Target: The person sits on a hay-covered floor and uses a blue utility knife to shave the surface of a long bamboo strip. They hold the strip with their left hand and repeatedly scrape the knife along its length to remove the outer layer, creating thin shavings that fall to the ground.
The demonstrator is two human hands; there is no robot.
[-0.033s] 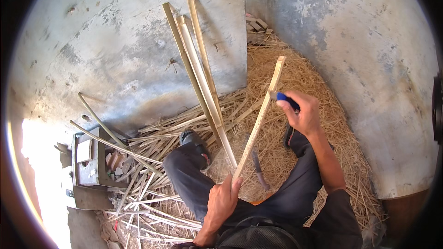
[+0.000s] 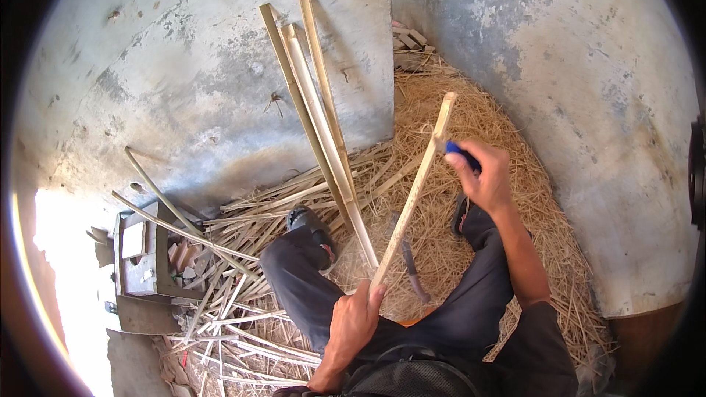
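A pale split bamboo strip slants up and away from my lap, its far end free above the straw-coloured shavings. My left hand is closed round its near end. In my right hand is a blue-handled knife, held in closed fingers close to the strip's upper part. Its blade hardly shows at the strip's edge. Beside that spot a thin shaving curls off the bamboo.
Several long bamboo pieces lean on the wall. Between my legs lies a dark-handled tool. A wooden box holding broken pieces stands at left, near scattered strips. Shavings cover the floor at right.
My right hand and the blue-handled knife have shifted slightly up and right along the strip. A curled shaving now shows beside it. My left hand keeps its place.
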